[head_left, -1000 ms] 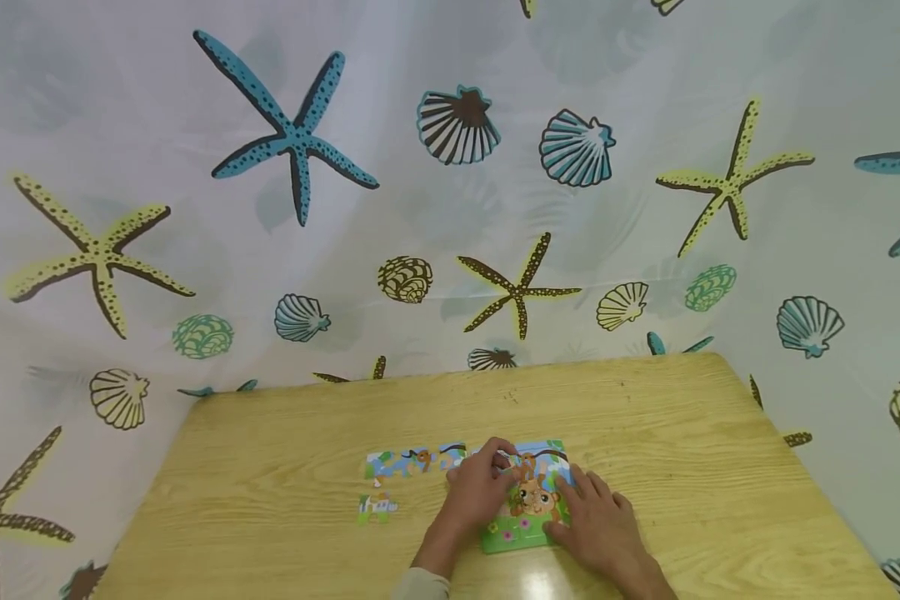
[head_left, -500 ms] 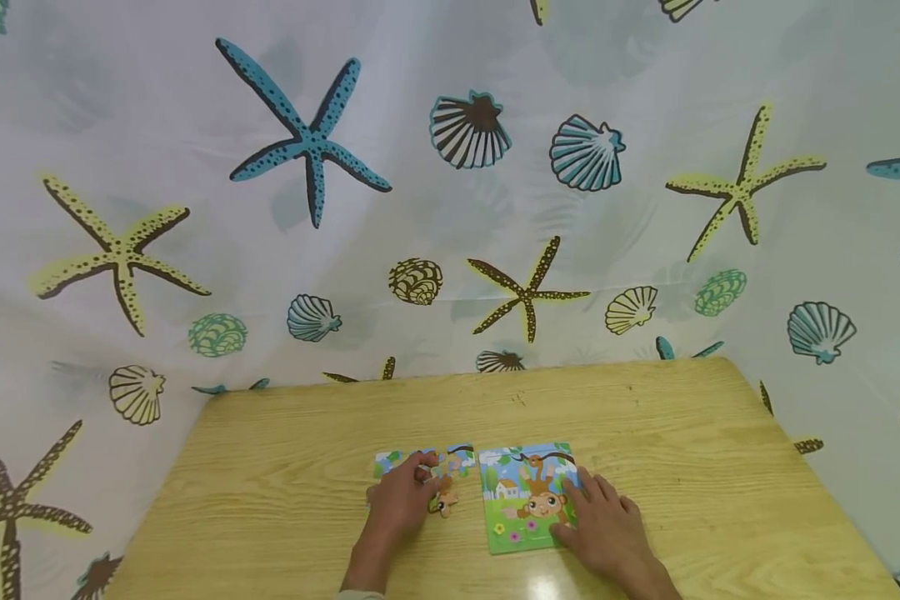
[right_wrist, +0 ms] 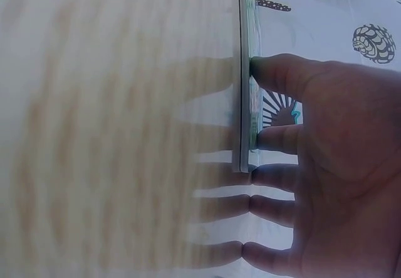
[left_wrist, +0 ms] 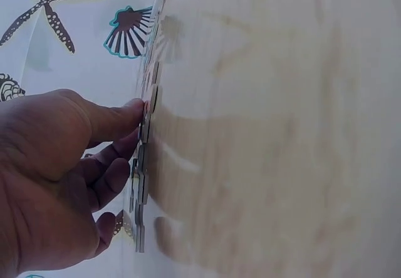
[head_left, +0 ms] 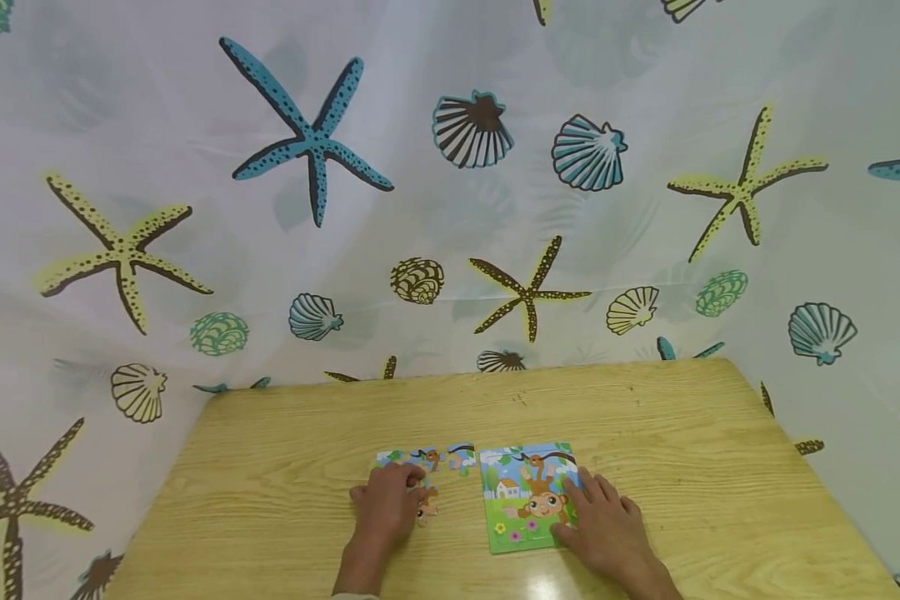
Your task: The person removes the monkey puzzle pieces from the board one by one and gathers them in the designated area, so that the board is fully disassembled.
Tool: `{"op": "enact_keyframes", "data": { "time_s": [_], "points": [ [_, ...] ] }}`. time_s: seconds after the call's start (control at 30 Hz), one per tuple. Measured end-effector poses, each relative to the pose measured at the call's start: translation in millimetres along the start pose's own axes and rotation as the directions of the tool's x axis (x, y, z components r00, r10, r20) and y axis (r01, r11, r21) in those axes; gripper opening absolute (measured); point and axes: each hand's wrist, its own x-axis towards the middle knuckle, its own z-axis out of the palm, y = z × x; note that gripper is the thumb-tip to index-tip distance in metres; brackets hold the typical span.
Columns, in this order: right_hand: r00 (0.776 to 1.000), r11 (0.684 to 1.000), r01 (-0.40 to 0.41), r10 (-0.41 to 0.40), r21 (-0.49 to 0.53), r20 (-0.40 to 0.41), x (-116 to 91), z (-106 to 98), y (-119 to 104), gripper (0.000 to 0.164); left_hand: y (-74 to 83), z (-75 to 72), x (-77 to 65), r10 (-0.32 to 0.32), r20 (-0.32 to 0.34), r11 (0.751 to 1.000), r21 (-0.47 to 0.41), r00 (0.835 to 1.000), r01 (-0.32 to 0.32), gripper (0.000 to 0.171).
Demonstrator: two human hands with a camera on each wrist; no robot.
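Loose puzzle pieces lie left of the board, right at the nearer left hand, can't tell if pinching; right hand has fingers spread at board's right edge.

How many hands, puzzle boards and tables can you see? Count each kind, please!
Hands: 2 (left hand, right hand)
Puzzle board: 1
Table: 1
Total: 4
Loose puzzle pieces aren't counted: the left hand partly hides them.
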Motion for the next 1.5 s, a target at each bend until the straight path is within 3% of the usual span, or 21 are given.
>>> {"op": "enact_keyframes", "data": {
  "time_s": [0.2, 0.37, 0.57, 0.77, 0.93, 1.17, 1.3, 1.5],
  "points": [
    [1.000, 1.000, -0.005, 0.005, -0.001, 0.000, 0, -1, 0, 0.066, 2.0, -2.2, 0.0, 0.068, -0.043, 0.995, -0.066, 0.997, -0.070, 0.031],
    [1.000, 1.000, -0.009, 0.009, 0.009, -0.010, 1, 0, 1, 0.066, 25.4, -1.8, -3.4, 0.175, -0.046, 0.970, -0.162, 0.983, -0.180, 0.025],
    [1.000, 0.999, -0.015, 0.016, 0.044, -0.019, 1, 4, 2, 0.069, 64.1, 11.1, -11.2, 0.271, 0.035, 0.954, -0.143, 0.962, -0.264, 0.023],
    [0.999, 0.997, -0.026, 0.029, 0.072, -0.036, -1, 4, 4, 0.081, 94.7, 28.6, -15.4, 0.368, 0.116, 0.928, -0.099, 0.923, -0.358, 0.028],
    [0.997, 0.996, -0.058, 0.061, 0.065, -0.045, -4, 3, 8, 0.079, 112.9, 41.0, -12.7, 0.388, 0.157, 0.921, -0.026, 0.908, -0.389, 0.038],
    [0.996, 0.995, -0.084, 0.086, 0.055, -0.036, -8, 1, 12, 0.076, 128.2, 60.2, -7.7, 0.349, 0.199, 0.935, 0.000, 0.916, -0.356, 0.050],
    [0.994, 0.996, -0.083, 0.085, 0.036, -0.061, -8, 1, 14, 0.073, 136.1, 69.5, -6.1, 0.349, 0.181, 0.930, 0.050, 0.919, -0.363, 0.048],
    [0.995, 0.996, -0.075, 0.078, 0.036, -0.060, -6, 3, 16, 0.074, 140.9, 76.3, -6.9, 0.316, 0.134, 0.942, 0.073, 0.939, -0.327, 0.038]
  ]
}}
